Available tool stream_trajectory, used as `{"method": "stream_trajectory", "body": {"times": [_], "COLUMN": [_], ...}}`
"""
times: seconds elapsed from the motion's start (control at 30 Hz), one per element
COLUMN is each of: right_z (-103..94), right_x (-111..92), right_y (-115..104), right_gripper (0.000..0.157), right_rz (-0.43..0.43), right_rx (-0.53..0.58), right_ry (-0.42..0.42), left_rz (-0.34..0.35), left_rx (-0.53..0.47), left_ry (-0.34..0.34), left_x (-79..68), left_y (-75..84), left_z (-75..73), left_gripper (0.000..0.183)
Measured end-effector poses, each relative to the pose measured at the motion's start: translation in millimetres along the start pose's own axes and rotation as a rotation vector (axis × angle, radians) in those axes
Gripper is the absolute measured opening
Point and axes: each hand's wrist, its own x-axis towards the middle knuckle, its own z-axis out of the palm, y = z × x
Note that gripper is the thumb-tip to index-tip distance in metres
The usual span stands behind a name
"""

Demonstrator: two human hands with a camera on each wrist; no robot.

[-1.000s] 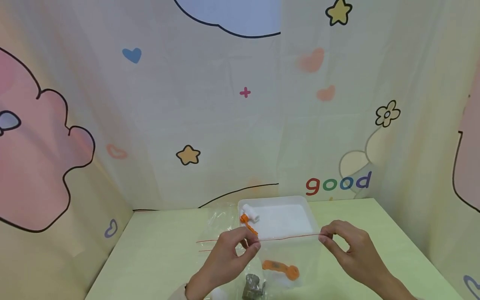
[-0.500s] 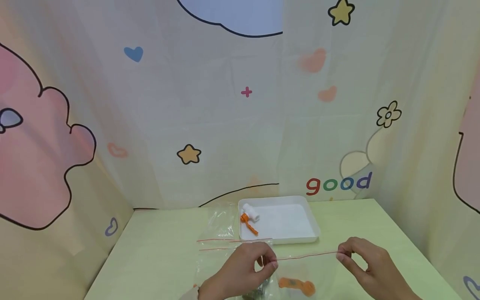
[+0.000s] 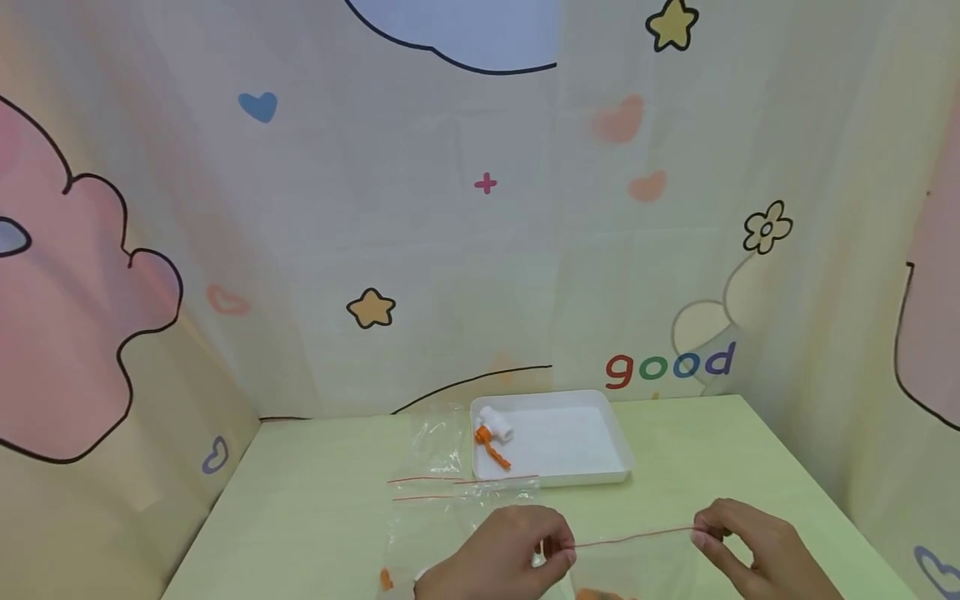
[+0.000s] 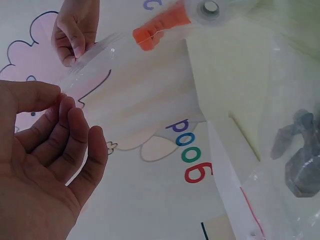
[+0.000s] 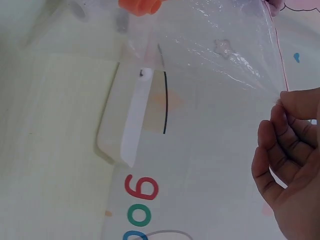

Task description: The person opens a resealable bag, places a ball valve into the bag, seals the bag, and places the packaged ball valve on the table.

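Both hands hold up a clear zip bag (image 3: 637, 562) with a thin red line along its top edge. My left hand (image 3: 498, 554) pinches the left end of that edge between thumb and fingers. At the other end, my right hand (image 3: 761, 546) pinches the corner, and the edge is stretched nearly straight between them. Inside the bag lies an orange piece (image 4: 162, 27), beside a pale part (image 4: 209, 9) with a round hole. The right wrist view shows the same orange piece (image 5: 140, 6) through the film, cut off by the frame's top.
Behind the hands stands a white tray (image 3: 562, 480) with a white piece (image 3: 497, 423) and an orange stick-like piece (image 3: 495, 452) at its left. Other clear bags (image 3: 423, 529) with red lines lie left of it. A grey part (image 4: 302, 170) sits in one bag.
Both hands have moved down and to the right with the bag, keeping their pinch on its edge. The tray and the bags on the table now show more fully.
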Motion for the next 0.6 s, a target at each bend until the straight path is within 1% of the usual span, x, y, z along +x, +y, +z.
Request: {"method": "stream_trajectory", "body": {"times": [0.07,0.13,0.2,0.33,0.43,0.5,0.6], "right_z": [5.7,11.8,17.3,26.1,33.3,38.6,46.9], "right_x": [1.0,3.4,7.4,17.0,23.9,28.5,34.7], "right_y": [6.9,14.6,20.9,32.3,40.0,45.7,55.4], "right_gripper": [0.045,0.042,0.04,0.023,0.015,0.017,0.016], "right_rz": [0.001,-0.01,0.012,0.063,0.098,0.111,0.129], "right_rx": [0.004,0.014,0.009,-0.022,-0.04,-0.049,-0.06], "right_ry": [-0.014,-0.015,-0.011,-0.036,-0.077,-0.099,-0.134], "left_rz": [-0.019,-0.046,-0.071,-0.127,-0.174,-0.191,-0.203], "left_rx": [0.035,0.045,0.057,0.054,0.061,0.083,0.129], "left_ry": [-0.006,-0.016,-0.023,-0.058,-0.083,-0.085,-0.074], "left_x": [3.8,8.3,14.3,25.1,30.1,33.3,38.6], "left_y": [-7.5,-16.4,-25.6,-41.3,-52.1,-59.4,-69.7], "left_z": [4.5,8.6,11.3,13.2,15.0,17.0,20.2], "left_gripper": [0.008,0.009,0.01,0.01,0.011,0.011,0.012]}}
